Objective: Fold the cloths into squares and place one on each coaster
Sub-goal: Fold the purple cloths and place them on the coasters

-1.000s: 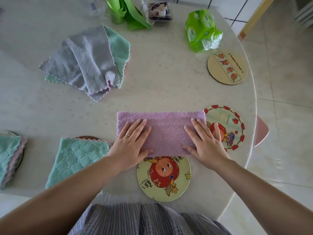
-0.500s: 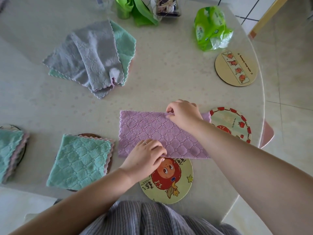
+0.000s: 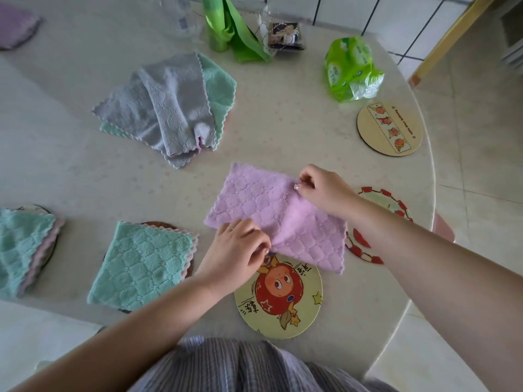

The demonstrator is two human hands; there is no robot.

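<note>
Nearest the person, a cartoon coaster (image 3: 278, 295) is lying bare at the table (image 3: 283, 131) edge; just beyond it the left hand (image 3: 236, 251) is pinching the near edge of the pink cloth (image 3: 271, 213), fingers curled tight on the fabric; the cloth is lying folded and tilted between two coasters, its near corner overlapping the cartoon one. The right hand (image 3: 322, 188) is pinching the cloth's far edge, fingertips clamped on it; the forearm is crossing a red-rimmed coaster (image 3: 393, 205). To the left, a folded teal cloth (image 3: 141, 261) is sitting on a dark coaster (image 3: 158, 224); further left another teal cloth (image 3: 19, 244) is covering its own coaster. Farther off, a loose heap of grey and teal cloths (image 3: 167, 108) is waiting; to the right a pale wooden coaster (image 3: 389, 128) is lying bare — behind it, a green plastic packet (image 3: 351, 69).
</note>
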